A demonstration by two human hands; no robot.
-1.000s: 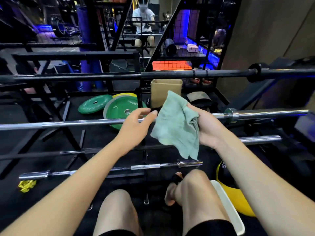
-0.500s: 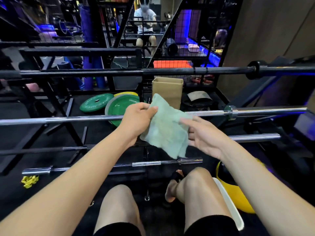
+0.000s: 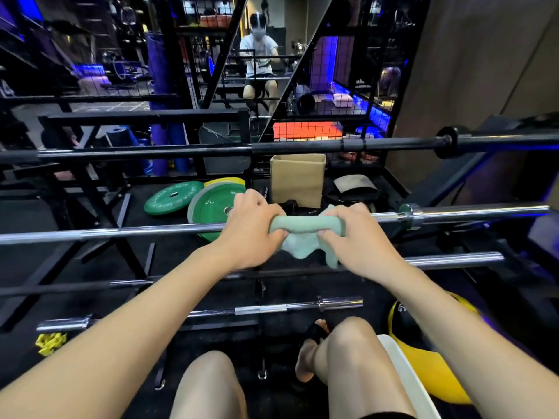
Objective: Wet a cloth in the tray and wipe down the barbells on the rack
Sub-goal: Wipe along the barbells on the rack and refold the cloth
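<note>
Far left, low on the dark floor: a crumpled yellow scrap [image 3: 50, 343], just below the sleeve end of a short chrome barbell [image 3: 211, 313] lying lowest on the black metal rack [image 3: 90, 189]. Further up, two round green weight plates [image 3: 174, 197] lying against each other behind the bars, a yellow plate edge peeking above them. Across the whole width, a long chrome barbell [image 3: 106, 232] running level, with a black barbell [image 3: 272, 146] above it and another chrome bar [image 3: 453, 260] below on the right.

At centre, left hand [image 3: 252, 229] clenched over the long chrome barbell, fingers curled round one end of a pale green cloth [image 3: 302, 234] draped over that bar. Cloth bunched along the top of the bar, loose folds hanging below between the two hands. Behind, an open brown cardboard box [image 3: 298, 179] standing upright.

Right hand [image 3: 355, 240] grasping the cloth's other end against the same bar, fingers curled under. Lower right, beside the bare knees, a white plastic tray [image 3: 405, 379] edge-on, touching a yellow and black ball [image 3: 429, 370].
</note>
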